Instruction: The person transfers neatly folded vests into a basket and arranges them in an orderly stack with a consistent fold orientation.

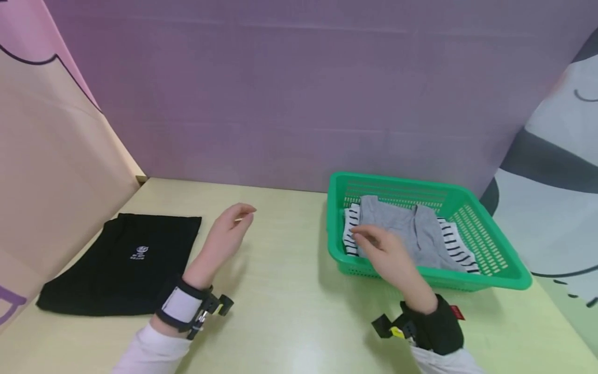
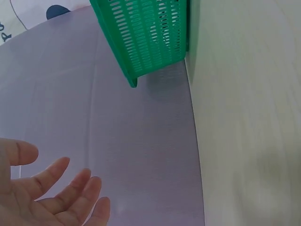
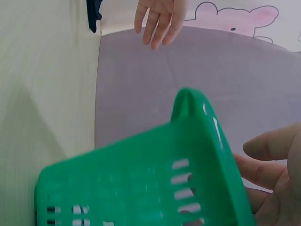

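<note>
While a purple backdrop (image 1: pixel 280 93) fills the upper part of the head view, a pale table (image 1: pixel 289 311) spreads across the lower part. At the right of the frame stands a green basket (image 1: pixel 514 282), upright on the table, with slotted walls. A black garment (image 1: pixel 121 270) lies flat and folded at the lower left of the frame. Inside the basket, at the centre right, a grey garment (image 1: pixel 397 218) lies on top of a striped garment (image 1: pixel 455 244), whose black-and-white ends show on both sides of it. The right hand (image 1: pixel 385 252) hangs over the basket's near left part, its fingers loosely bent; the right wrist view shows a gap between thumb and forefinger at the lower right, but whether they touch the rim I cannot tell. The left hand (image 1: pixel 229 231) hovers left of centre, just beside the black garment, its fingers slightly curved and, in the left wrist view, apart. Below it sits a black-and-white strap (image 1: pixel 182 305). White print (image 1: pixel 140 252) marks the black garment, and a red tag (image 1: pixel 457 312) shows at the lower right.
</note>
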Available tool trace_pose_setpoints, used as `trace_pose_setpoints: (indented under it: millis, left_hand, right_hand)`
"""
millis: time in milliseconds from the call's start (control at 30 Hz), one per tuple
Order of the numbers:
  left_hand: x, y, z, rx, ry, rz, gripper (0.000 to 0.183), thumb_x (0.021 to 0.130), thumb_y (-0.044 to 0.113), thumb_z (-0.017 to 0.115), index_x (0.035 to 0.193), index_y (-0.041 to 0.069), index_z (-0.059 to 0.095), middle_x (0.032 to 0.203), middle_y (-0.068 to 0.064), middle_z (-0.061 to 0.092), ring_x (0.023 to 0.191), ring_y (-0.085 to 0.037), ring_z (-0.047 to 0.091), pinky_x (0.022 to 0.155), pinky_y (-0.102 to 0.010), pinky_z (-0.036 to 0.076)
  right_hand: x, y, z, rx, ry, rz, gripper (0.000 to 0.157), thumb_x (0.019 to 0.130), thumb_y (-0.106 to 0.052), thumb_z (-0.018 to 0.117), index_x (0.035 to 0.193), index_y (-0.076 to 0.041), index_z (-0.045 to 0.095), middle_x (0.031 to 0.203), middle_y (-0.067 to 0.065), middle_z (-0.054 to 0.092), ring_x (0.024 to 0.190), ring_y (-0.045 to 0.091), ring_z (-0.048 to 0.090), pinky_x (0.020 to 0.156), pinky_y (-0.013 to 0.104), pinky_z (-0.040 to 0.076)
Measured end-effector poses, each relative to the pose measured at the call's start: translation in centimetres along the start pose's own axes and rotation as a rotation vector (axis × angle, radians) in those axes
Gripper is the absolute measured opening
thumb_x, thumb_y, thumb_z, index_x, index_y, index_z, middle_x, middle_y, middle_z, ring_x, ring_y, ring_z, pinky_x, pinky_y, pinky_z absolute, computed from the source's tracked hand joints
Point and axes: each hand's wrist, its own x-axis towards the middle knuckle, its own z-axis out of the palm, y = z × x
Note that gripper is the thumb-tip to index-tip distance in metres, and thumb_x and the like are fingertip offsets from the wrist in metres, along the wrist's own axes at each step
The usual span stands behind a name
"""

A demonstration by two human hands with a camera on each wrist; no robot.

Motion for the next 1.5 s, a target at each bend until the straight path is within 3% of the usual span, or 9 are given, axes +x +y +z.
trace_pose_setpoints:
  millis: [367,700,900,1067,1367,1500]
  left_hand:
    - [-0.4,-0.4,-0.7,0.062,-0.031,-0.02,0.031,0.1,0.017,0.045,0.121,-0.003,0.056,0.126,-0.02,0.056,0.117,-0.034,0.053,0.098,-0.049,0.045]
    - [-0.6,-0.4,-0.7,0.077,-0.043,0.0,0.031,0.1,0.019,0.044,0.12,-0.002,0.056,0.125,-0.019,0.057,0.117,-0.034,0.053,0.098,-0.049,0.044]
    - [-0.9,-0.6,-1.1,0.104,-0.03,-0.007,0.029,0.1,0.016,0.045,0.117,-0.004,0.057,0.121,-0.021,0.058,0.115,-0.035,0.053,0.098,-0.05,0.043]
    - [-1.3,-0.7,-1.7,0.139,-0.036,-0.029,0.029,0.1,0.016,0.044,0.117,-0.004,0.057,0.12,-0.022,0.059,0.114,-0.035,0.054,0.096,-0.05,0.045]
    - [-1.1,-1.5,-2.8,0.143,-0.021,-0.073,0.034,0.101,0.02,0.043,0.124,-0.001,0.054,0.126,-0.022,0.056,0.116,-0.036,0.053,0.096,-0.051,0.044]
    - [-0.8,-1.8,-3.4,0.147,-0.034,-0.093,0.037,0.102,0.024,0.041,0.126,-0.001,0.052,0.129,-0.022,0.054,0.119,-0.037,0.051,0.098,-0.052,0.043]
  right_hand:
    - [1.1,-2.6,3.2,0.002,-0.056,-0.156,0.024,0.097,-0.012,0.052,0.114,-0.001,0.064,0.11,0.014,0.068,0.1,0.027,0.064,0.084,0.042,0.053]
    - [1.8,-4.5,5.0,0.088,-0.098,-0.096,0.026,0.098,-0.017,0.051,0.118,-0.004,0.063,0.117,0.011,0.066,0.113,0.028,0.058,0.094,0.046,0.047]
    - [2.3,-5.1,7.0,0.082,-0.073,-0.171,0.022,0.095,-0.011,0.054,0.111,-0.002,0.066,0.109,0.011,0.068,0.105,0.026,0.062,0.091,0.043,0.049]
    - [2.5,-5.9,8.6,0.076,-0.111,-0.215,0.021,0.094,-0.011,0.054,0.109,-0.002,0.066,0.108,0.011,0.068,0.102,0.025,0.063,0.089,0.042,0.051]
    - [4.2,-5.5,11.1,0.234,-0.213,-0.057,0.02,0.096,-0.014,0.052,0.106,-0.004,0.067,0.106,0.012,0.068,0.101,0.025,0.064,0.088,0.036,0.052]
    - [5.2,-4.6,12.2,0.377,-0.217,0.023,0.023,0.097,-0.011,0.05,0.106,0.004,0.064,0.103,0.018,0.067,0.098,0.027,0.063,0.087,0.034,0.052]
